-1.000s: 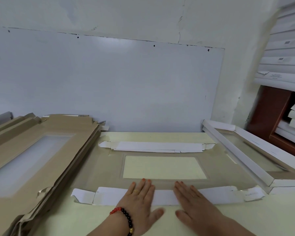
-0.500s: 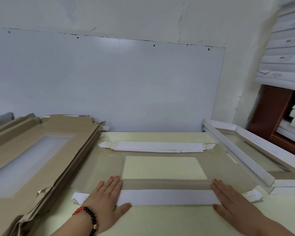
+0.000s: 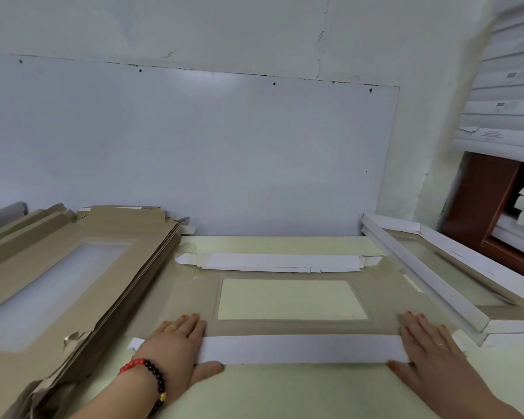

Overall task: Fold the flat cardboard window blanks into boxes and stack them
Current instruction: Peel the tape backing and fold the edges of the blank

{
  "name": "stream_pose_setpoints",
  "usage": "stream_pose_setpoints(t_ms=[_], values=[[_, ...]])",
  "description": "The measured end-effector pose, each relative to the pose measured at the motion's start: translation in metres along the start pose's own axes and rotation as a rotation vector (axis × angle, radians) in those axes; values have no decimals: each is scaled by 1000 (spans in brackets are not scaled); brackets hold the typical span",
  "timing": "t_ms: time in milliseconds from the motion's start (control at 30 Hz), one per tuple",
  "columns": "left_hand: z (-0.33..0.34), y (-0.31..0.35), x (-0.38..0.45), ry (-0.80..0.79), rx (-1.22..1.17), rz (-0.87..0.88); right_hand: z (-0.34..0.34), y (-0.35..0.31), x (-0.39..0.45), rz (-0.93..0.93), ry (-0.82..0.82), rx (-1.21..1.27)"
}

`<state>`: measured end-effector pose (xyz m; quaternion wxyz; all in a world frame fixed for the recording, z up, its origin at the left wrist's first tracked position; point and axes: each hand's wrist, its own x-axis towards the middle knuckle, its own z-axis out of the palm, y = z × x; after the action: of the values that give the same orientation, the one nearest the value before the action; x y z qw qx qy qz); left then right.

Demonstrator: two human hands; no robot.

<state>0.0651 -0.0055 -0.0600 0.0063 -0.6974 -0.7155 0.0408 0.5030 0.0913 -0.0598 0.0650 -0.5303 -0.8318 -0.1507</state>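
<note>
A pale board [image 3: 194, 152] leans against the cracked wall [image 3: 224, 28] (reddish-brown frame [image 3: 481, 207] at right).

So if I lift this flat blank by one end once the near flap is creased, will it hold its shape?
Probably not. The blank looks like thin card with a large window cut from its middle, so it would likely sag or twist. Its far flap sits slightly raised, so the creases seem springy; the near flap, pressed by left hand and right hand, may reopen.

Soft, even light with faint shadows. A pale glare sits on the wall panel [image 3: 212, 77]. Edges bow and the stacked boxes [image 3: 508, 71] at upper right blur.
</note>
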Motion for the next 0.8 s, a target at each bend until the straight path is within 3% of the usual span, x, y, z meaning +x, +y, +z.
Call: stream_pose_setpoints(t_ms=[133,233,400,567,800], values=[[-13,21,-3,174,87,210,3,-11,9,-256,215,-25],[-12,46,-5,341,66,389,-3,-31,20,-362,128,30],[-23,100,5,284,38,369,-3,-81,37,-453,212,113],[-24,136,25,108,76,312,-4,-133,45,-525,237,88],[-21,111,41,81,8,172,-11,-121,56,-369,212,165]])
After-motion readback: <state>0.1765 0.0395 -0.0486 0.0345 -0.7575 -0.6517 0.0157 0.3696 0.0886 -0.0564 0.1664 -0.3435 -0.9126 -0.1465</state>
